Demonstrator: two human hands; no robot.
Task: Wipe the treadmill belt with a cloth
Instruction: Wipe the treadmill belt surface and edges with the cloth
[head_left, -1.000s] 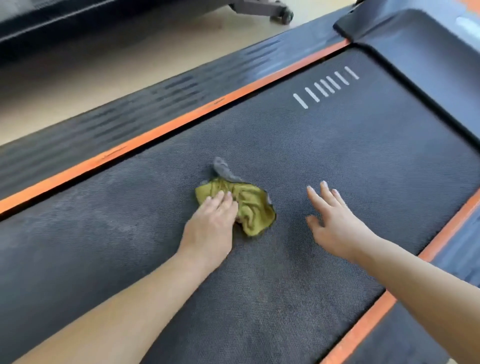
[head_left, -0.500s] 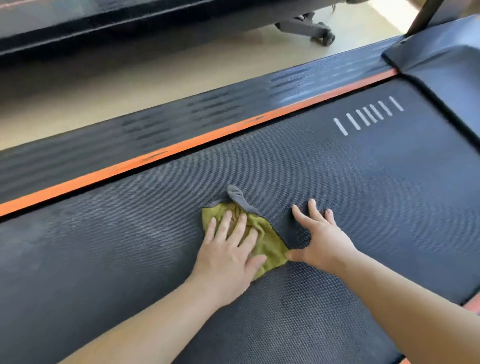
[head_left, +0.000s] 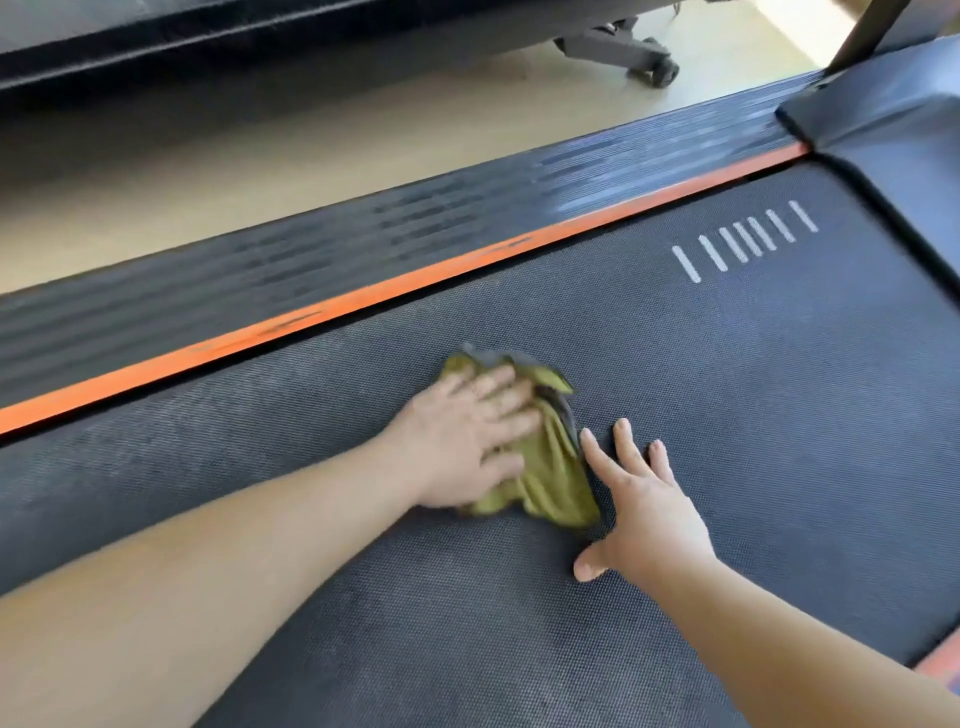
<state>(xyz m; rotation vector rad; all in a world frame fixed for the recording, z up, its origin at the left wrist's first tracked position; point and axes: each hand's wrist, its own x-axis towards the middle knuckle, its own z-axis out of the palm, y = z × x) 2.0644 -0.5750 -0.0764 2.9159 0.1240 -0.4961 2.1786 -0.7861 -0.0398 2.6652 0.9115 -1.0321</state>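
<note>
Since half a second ago my left hand (head_left: 462, 441) has turned, so that its fingers now point to the right across the cloth, and the cloth has drawn out longer toward me; my right thumb, which was touching the cloth's near corner, now lies on the belt apart from it. In the head view the olive-green cloth (head_left: 550, 480), with a grey edge, lies crumpled on the dark textured treadmill belt (head_left: 753, 395), about midway across it. My left hand presses flat on the cloth's left part, fingers nearly straight and blurred. My right hand (head_left: 641, 512) rests flat on the belt just to the right of the cloth, fingers spread and holding nothing, the index finger along the cloth's grey edge. Beyond the cloth runs an orange stripe (head_left: 363, 300) and then the ribbed black side rail (head_left: 311, 249). White bar marks (head_left: 743, 243) sit on the belt toward the black motor cover (head_left: 909, 156). Past the rail is pale floor (head_left: 260, 156) with a caster wheel (head_left: 661, 73).
</note>
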